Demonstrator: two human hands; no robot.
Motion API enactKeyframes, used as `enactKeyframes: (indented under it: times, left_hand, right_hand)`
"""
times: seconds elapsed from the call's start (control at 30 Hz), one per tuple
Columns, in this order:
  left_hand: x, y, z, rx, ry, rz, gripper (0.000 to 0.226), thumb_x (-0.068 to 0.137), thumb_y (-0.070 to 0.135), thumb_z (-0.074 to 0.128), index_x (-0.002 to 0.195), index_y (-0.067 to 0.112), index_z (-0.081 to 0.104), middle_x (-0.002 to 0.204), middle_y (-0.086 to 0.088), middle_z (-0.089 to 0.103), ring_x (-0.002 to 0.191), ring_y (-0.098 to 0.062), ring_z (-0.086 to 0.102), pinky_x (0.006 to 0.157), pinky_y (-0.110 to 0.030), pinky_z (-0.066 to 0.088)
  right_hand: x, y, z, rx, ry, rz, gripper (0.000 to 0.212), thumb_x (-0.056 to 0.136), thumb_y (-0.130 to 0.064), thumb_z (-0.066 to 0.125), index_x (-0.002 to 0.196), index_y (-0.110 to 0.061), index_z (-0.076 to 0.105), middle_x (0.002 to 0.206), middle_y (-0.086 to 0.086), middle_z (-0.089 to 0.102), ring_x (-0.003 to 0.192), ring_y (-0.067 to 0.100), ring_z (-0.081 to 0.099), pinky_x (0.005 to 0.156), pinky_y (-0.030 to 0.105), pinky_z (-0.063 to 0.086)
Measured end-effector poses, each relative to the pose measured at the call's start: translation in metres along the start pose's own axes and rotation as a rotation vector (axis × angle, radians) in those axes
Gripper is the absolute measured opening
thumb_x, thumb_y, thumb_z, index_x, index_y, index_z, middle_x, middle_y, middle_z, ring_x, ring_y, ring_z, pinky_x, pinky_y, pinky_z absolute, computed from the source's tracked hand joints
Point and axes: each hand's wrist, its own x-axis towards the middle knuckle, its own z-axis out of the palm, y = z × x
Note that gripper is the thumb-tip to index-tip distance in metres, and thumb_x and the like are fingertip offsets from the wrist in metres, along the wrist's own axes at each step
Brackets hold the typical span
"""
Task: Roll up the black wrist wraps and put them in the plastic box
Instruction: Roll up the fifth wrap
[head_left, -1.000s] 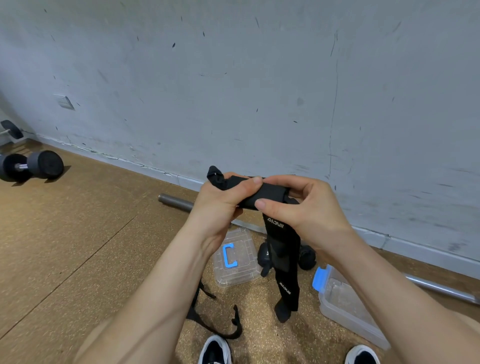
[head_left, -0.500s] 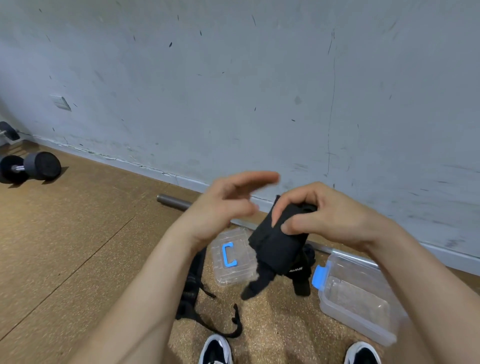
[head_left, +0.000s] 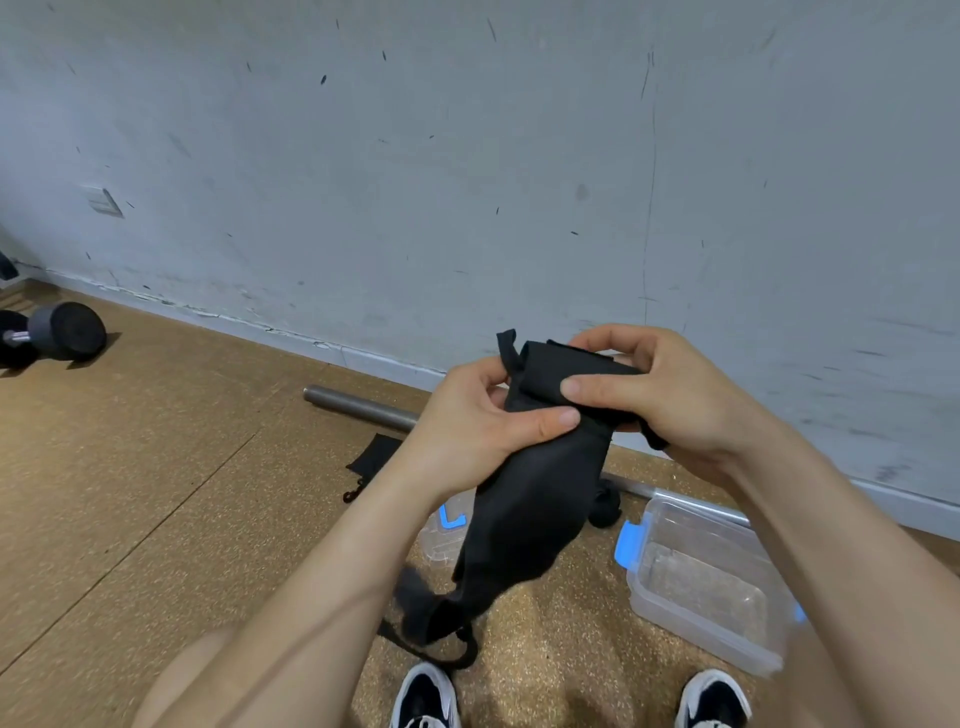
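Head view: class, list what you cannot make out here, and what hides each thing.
Head view:
Box lid: mostly behind the left forearm and hanging wrist wrap.
Dumbbell: cut by the left edge.
Steel bar: middle behind left hand and right hand.
Roll's turns: under the right hand's fingers.

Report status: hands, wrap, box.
Left hand and right hand both grip the wrist wrap, top end rolled, tail hanging. Plastic box open on floor, no wrap inside. Nothing between wrap and box.

We see a steel bar (head_left: 358, 402) lying along the foot of the wall (head_left: 467, 156), and a dumbbell (head_left: 57, 332) near that wall, far left.
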Motion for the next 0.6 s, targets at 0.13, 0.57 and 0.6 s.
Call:
enactKeyframes:
  times: [0.13,0.57,0.6]
  left_hand:
    - [-0.001,0.005,0.003,-0.054,0.026,-0.005,0.042,0.073,0.023,0.083,0.111,0.019,0.066,0.091,-0.008,0.078,0.083,-0.024,0.075,0.073,-0.036,0.06]
    - [0.009,0.003,0.011,0.032,0.426,0.122,0.03,0.089,0.057,0.051,0.092,0.029,0.062,0.096,-0.011,0.071,0.093,-0.029,0.068,0.086,-0.055,0.055]
    - [0.009,0.003,0.012,0.056,0.428,0.136,0.027,0.093,0.055,0.051,0.093,0.03,0.06,0.096,-0.011,0.07,0.093,-0.028,0.067,0.085,-0.054,0.054]
  right_hand:
    - [0.0,0.002,-0.001,0.076,0.019,-0.028,0.038,0.062,-0.02,0.077,0.098,-0.015,0.068,0.092,0.013,0.072,0.08,0.024,0.07,0.071,0.033,0.06]
    - [-0.001,0.013,0.008,0.34,-0.013,0.082,0.047,0.075,-0.012,0.071,0.121,-0.002,0.063,0.108,0.013,0.074,0.099,0.025,0.072,0.081,0.033,0.059]
    - [-0.001,0.015,0.011,0.333,-0.012,0.091,0.038,0.081,-0.01,0.068,0.117,0.001,0.065,0.108,0.017,0.074,0.098,0.027,0.072,0.082,0.032,0.06]
